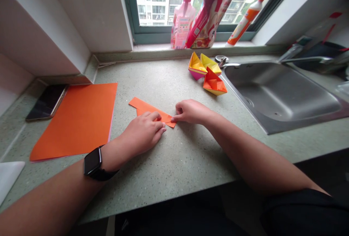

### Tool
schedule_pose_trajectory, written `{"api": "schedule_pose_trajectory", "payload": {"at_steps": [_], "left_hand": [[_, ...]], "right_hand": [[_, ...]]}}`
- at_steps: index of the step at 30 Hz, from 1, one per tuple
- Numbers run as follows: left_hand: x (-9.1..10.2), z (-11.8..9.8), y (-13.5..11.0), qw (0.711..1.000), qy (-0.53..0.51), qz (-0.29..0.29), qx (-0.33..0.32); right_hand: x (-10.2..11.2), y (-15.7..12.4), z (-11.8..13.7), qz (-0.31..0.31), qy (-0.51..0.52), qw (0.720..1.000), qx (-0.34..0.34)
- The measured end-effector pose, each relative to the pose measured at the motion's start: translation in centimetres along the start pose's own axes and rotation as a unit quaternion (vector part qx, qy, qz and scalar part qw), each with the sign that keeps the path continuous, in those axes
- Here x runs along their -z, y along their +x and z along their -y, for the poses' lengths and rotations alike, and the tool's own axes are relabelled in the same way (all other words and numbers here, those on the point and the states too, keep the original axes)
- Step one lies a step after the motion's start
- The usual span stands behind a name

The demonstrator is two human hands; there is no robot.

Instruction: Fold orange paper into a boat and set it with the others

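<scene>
A folded strip of orange paper (147,107) lies on the counter with a raised band along its far edge and a short end at the right. My left hand (144,128) rests over its near side, fingers bent and pressing the paper down; part of the sheet is hidden under them. At the right end, my right hand (189,112) is closed, thumb and fingertip pinching the paper's corner. Beyond my right hand stand three paper boats: an orange one (215,83), a yellow and pink one (196,66) and a yellow one (211,64).
At the left lie a stack of orange paper (81,119) and a phone (47,101). A steel sink (283,94) is set into the counter (174,170) at the right. A pump bottle (182,25), a red bag (209,18) and an orange-white bottle (245,21) stand on the sill.
</scene>
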State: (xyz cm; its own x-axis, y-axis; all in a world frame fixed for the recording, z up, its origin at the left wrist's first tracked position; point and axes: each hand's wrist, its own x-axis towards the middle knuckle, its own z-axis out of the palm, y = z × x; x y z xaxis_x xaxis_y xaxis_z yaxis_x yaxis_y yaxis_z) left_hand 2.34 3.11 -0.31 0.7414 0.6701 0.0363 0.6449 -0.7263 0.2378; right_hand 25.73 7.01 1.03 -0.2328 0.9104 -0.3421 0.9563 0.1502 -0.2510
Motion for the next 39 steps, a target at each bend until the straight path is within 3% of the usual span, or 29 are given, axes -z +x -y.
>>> {"api": "schedule_pose_trajectory", "payload": {"at_steps": [7, 13, 19, 24, 30, 34, 36, 39], "left_hand": [[-0.1, 0.1, 0.2, 1.0, -0.001, -0.018, -0.009], [0.2, 0.1, 0.1, 1.0, -0.008, -0.007, -0.008], [0.0, 0.2, 0.2, 1.0, 0.003, -0.013, -0.011], [-0.1, 0.3, -0.1, 1.0, -0.017, -0.019, -0.012], [-0.7, 0.8, 0.0, 0.995, -0.044, -0.086, -0.016], [-0.9, 2.4, 0.3, 0.984, -0.058, -0.168, 0.028], [-0.9, 3.5, 0.5, 0.981, -0.041, -0.184, 0.048], [-1.0, 4.7, 0.7, 0.985, -0.02, -0.151, 0.086]], "right_hand": [[-0.6, 0.4, 0.9, -0.014, 0.004, 0.999, 0.036], [0.4, -0.1, 0.0, 0.014, -0.015, 1.0, 0.008], [-0.3, -0.1, 1.4, -0.018, -0.02, 0.999, 0.034], [0.6, -0.2, -1.0, 0.008, -0.038, 0.999, -0.023], [0.9, -0.8, -4.0, -0.041, 0.052, 0.998, 0.013], [-0.2, -1.0, -3.6, -0.134, 0.102, 0.979, 0.113], [-1.1, -1.1, -2.9, -0.117, 0.106, 0.969, 0.188], [-2.2, -1.5, -2.0, -0.069, 0.083, 0.959, 0.263]]}}
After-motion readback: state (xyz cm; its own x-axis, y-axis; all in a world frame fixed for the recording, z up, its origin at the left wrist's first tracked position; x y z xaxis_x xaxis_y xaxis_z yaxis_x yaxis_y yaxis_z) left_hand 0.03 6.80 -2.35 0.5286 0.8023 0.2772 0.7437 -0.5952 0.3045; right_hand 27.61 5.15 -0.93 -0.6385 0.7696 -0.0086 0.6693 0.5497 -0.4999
